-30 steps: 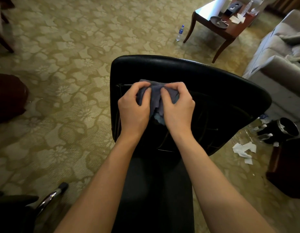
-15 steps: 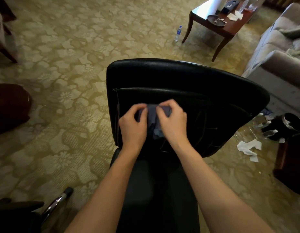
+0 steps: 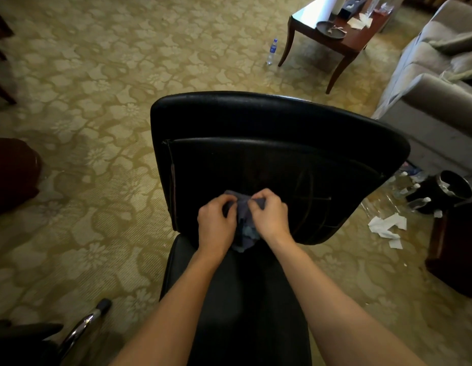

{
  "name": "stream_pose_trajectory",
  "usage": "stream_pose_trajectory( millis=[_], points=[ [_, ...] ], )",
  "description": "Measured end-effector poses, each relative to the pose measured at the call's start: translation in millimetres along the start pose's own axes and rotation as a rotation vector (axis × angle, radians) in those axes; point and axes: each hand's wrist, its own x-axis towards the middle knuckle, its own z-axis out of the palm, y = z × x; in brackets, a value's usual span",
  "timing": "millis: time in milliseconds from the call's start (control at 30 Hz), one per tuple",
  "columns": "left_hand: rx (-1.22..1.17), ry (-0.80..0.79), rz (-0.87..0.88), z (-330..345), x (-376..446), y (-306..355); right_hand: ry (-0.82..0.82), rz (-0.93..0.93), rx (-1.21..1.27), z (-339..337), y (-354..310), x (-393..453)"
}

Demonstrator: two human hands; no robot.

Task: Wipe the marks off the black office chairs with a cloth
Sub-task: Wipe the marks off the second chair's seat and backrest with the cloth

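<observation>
No text, brand, number or sign can be read anywhere in the head view. The water bottle (image 3: 271, 51) standing on the carpet beside the wooden surface (image 3: 353, 43) carries a blue label, but its print is too small and blurred to make out. The scraps of paper (image 3: 386, 227) on the floor show no legible writing.

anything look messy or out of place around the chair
Yes. Crumpled white paper scraps lie strewn on the carpet to the right of the black chair, with plastic bottles lying beside a black bin. A water bottle stands alone on the floor by the coffee table.
</observation>
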Motion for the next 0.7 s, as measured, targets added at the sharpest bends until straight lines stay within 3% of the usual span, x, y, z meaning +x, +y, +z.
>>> stream_pose_trajectory(
  millis=[167, 267, 500, 700],
  points=[
    [-0.195, 0.232, 0.181, -28, 23, 51, 0.251, -0.413, 0.192, -40, -53, -9],
    [-0.291, 0.246, 0.234, -37, 36, 76, 0.334, -0.532, 0.189, -53, -72, -4],
    [-0.077, 0.009, -0.021, -10, 19, 13, 0.107, -0.040, -0.121, -4, -24, 9],
    [-0.128, 0.000, -0.140, -23, -9, -20, -0.047, -0.049, -0.053, 18, -6, -18]
  ],
)
